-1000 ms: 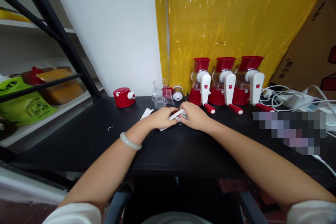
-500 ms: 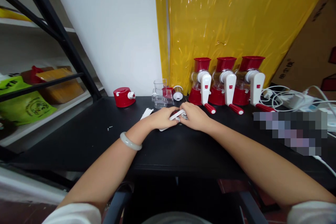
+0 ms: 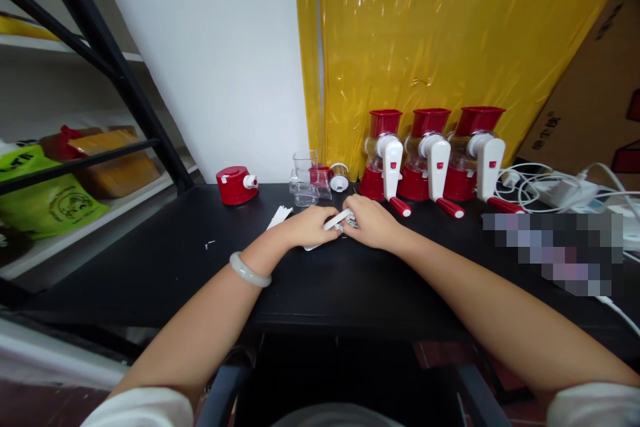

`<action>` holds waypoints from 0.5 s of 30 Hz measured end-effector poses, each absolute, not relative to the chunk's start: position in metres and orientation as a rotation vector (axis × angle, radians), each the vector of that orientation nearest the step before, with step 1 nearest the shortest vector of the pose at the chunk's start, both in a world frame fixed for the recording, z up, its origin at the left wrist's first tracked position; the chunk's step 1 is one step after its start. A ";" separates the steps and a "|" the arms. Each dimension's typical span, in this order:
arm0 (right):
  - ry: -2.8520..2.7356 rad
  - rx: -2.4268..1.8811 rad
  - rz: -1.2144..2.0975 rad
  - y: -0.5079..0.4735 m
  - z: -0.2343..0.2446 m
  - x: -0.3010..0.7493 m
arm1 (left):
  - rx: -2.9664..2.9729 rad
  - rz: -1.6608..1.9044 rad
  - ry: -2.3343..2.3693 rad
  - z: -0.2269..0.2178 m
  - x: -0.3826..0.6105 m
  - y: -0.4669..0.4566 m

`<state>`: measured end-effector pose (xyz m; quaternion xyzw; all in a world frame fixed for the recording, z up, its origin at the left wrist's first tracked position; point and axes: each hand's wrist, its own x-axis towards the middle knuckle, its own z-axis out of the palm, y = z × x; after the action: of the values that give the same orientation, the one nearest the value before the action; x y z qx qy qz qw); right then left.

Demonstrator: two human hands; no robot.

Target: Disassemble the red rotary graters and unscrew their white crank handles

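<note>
My left hand (image 3: 314,225) and my right hand (image 3: 371,221) meet over the black table, with the fingers of both closed round a white plastic part (image 3: 338,219). Its narrow white edge shows between them, with smaller pale bits under it; most of its shape is covered by my fingers. A flat white piece (image 3: 315,247) pokes out beneath my left hand. Beside that wrist lies another white piece with a notched end (image 3: 280,215). Just beyond the hands stand a clear plastic housing (image 3: 306,188) and a drum grater (image 3: 339,177) with a white end.
Three red-and-white rotary graters (image 3: 431,157) with cranks line the back right. A round red base (image 3: 237,185) sits at the back left. Small white scraps (image 3: 209,244) lie on the black table (image 3: 150,273). White cables (image 3: 537,190) tangle at the right; shelving (image 3: 100,213) borders the left.
Both hands keep almost the same place and hold. The left hand's fingers have shifted very slightly around the white part; everything else stays where it was.
</note>
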<state>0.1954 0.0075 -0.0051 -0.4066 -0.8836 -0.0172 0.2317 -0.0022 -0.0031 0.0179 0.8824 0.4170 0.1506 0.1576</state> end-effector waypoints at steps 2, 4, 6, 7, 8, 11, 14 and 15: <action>-2.424 -1.118 -0.049 0.008 -0.005 0.195 | 2.521 0.418 1.191 0.017 -0.002 -0.002; -2.424 -1.121 -0.043 0.008 -0.006 0.196 | 2.518 0.414 1.182 0.017 -0.003 -0.002; -2.428 -1.120 -0.037 0.008 -0.006 0.196 | 2.514 0.414 1.175 0.017 -0.003 -0.002; -2.429 -1.120 -0.036 0.008 -0.006 0.196 | 2.512 0.417 1.172 0.017 -0.003 -0.002; -2.428 -1.120 -0.038 0.008 -0.006 0.195 | 2.510 0.421 1.168 0.017 -0.003 -0.002; -2.425 -1.128 -0.045 0.008 -0.005 0.195 | 2.498 0.435 1.155 0.018 -0.002 -0.003; -2.431 -1.128 -0.038 0.009 -0.006 0.195 | 2.483 0.449 1.133 0.018 -0.002 -0.003; -2.431 -1.125 -0.037 0.009 -0.006 0.196 | 2.481 0.458 1.125 0.019 -0.001 -0.003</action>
<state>0.1955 0.0093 -0.0059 -0.4086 -0.8834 -0.0135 0.2292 -0.0014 -0.0028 0.0187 0.8820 0.4000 0.1627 0.1887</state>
